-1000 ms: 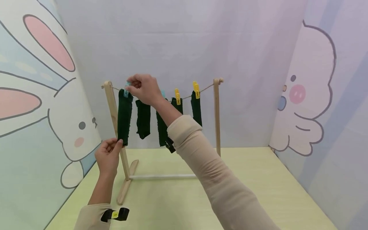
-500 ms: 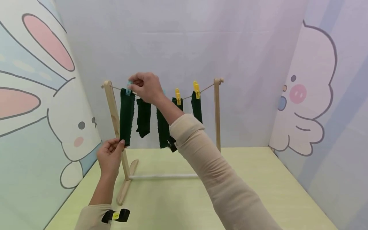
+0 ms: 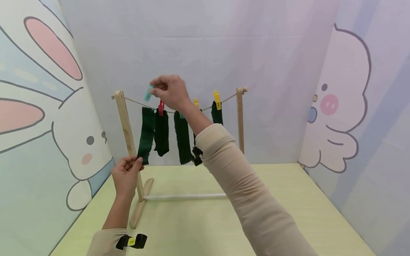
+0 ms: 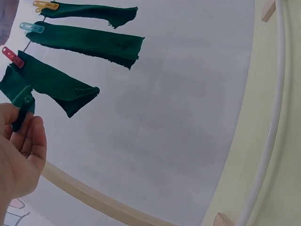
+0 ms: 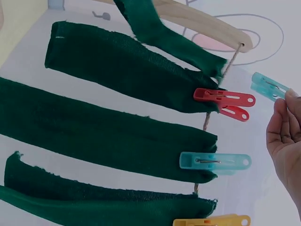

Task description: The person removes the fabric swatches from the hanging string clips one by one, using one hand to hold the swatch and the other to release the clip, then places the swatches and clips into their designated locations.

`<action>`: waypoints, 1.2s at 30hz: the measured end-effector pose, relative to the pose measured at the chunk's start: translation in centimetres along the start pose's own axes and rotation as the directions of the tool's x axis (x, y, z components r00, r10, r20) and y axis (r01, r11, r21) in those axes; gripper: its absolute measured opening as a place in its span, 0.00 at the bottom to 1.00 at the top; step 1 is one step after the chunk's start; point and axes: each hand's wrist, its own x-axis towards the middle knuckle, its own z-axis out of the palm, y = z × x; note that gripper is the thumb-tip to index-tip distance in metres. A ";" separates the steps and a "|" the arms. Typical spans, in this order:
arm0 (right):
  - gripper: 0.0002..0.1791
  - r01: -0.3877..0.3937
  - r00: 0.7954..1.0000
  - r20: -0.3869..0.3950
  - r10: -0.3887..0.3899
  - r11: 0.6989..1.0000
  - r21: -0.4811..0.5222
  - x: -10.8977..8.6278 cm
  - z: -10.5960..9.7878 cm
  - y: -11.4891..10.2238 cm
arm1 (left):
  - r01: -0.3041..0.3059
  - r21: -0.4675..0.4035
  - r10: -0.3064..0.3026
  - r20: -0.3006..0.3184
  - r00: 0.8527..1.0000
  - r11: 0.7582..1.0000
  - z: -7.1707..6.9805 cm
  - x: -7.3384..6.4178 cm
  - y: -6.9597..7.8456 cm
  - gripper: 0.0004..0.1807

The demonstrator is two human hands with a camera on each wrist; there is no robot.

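A dark green cloth strip [image 3: 147, 131] stands at the left of the line, its lower end pinched by my left hand [image 3: 126, 174]. Its top edge is free of any clothespin. Above the rope [image 3: 136, 102], my right hand [image 3: 171, 91] pinches a light blue clothespin [image 3: 148, 93], apart from the cloth. Beside the strip, a red clothespin [image 5: 223, 98] fastens another green cloth [image 5: 127, 68] to the rope. Further along, a second light blue clothespin [image 5: 214, 161] and yellow clothespins [image 3: 217, 100] hold more green cloths [image 3: 183, 138]. My right forearm covers part of them in the head view.
The rope is strung between two wooden posts [image 3: 125, 124] [image 3: 240, 121]. A white bar [image 3: 185, 196] joins the stand low down, above the pale yellow tabletop [image 3: 272, 209]. Cartoon-printed walls [image 3: 339, 106] enclose the table on the sides and a plain backdrop [image 3: 205, 53] behind.
My right hand has lifted the light blue clothespin up off the leftmost cloth and the rope. The cloth's top has dropped and shifted right, with my left hand still gripping its bottom.
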 end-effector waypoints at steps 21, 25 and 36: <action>0.18 0.177 0.983 -0.072 -0.167 0.970 0.169 -7.9 -3.9 1.1 | 0.171 0.124 -0.171 -0.009 0.985 0.978 -1.9 -2.2 -0.2 0.11; 0.18 0.193 0.979 -0.095 -0.180 0.969 0.154 -10.0 -4.6 1.5 | 0.155 0.165 -0.156 -0.003 0.988 0.974 -2.1 -2.8 -0.5 0.11; 0.18 0.180 0.980 -0.120 -0.159 0.964 0.197 -15.2 -6.1 3.4 | 0.185 0.117 -0.183 -0.020 0.983 0.976 -2.3 -4.0 -1.5 0.12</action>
